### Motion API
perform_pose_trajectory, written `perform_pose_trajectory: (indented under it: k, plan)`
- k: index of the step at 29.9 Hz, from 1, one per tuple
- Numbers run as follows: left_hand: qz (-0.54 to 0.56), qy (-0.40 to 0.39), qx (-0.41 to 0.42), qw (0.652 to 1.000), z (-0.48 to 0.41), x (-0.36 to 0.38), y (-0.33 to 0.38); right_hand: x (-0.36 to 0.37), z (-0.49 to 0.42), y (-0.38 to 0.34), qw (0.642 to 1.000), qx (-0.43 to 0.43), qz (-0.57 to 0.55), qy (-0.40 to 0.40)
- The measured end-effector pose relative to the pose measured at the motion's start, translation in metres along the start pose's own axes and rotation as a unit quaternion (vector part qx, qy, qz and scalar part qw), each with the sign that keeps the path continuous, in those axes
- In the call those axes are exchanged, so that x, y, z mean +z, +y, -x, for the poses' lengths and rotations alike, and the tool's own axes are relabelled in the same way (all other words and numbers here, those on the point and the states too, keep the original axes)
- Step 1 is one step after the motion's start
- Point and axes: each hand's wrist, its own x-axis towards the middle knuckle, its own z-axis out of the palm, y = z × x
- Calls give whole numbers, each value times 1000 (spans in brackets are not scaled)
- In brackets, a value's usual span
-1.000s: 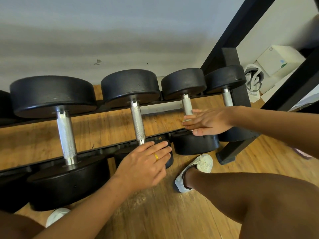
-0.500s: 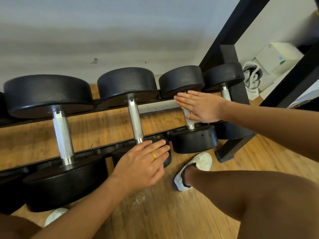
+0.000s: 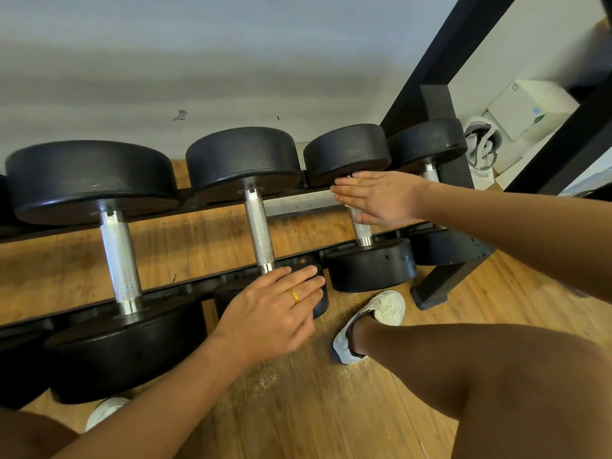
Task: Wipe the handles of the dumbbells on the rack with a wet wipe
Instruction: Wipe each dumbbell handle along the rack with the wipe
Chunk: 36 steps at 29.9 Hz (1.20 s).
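Note:
Several black dumbbells lie across a low black rack (image 3: pixel 299 203), each with a knurled steel handle. My right hand (image 3: pixel 381 197) lies flat with straight fingers over the far end of the third dumbbell's handle (image 3: pixel 361 230), its fingertips against the far head (image 3: pixel 347 150). A pale sliver, perhaps the wet wipe (image 3: pixel 346 205), shows under the fingers; the rest is hidden. My left hand (image 3: pixel 275 313), with a gold ring, rests flat on the near head of the second dumbbell, just below its handle (image 3: pixel 260 226). The largest dumbbell's handle (image 3: pixel 121 260) is at the left.
A fourth dumbbell (image 3: pixel 427 144) sits at the rack's right end beside a black slanted frame post (image 3: pixel 440 58). My knee and white shoe (image 3: pixel 371 326) are on the wooden floor close to the rack. White boxes (image 3: pixel 526 107) stand at the far right by the wall.
My right hand has slid along the third dumbbell's handle from the near end up to the far head. My left hand has stayed on the second dumbbell's near head.

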Motion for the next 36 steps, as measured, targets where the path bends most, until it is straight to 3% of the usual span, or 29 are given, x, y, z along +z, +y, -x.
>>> perform_pose_trajectory:
  k: [7,14,21,27,36]
  plan:
    - [-1,3,-2,1000,0,0,1,11,12,-13,991,-116,-51,-41]
    - [-4,2,1,1000,0,-1,0,10,7,-10,994,-106,-25,-24]
    - [-2,-3,0,1000,0,0,1,10,-6,-1,999,6,-40,18]
    - [-7,-3,0,1000,0,0,0,17,7,-13,992,-118,-32,-38]
    - [-5,-5,-4,1000,1,1,0,4,10,-17,989,-125,-35,-71]
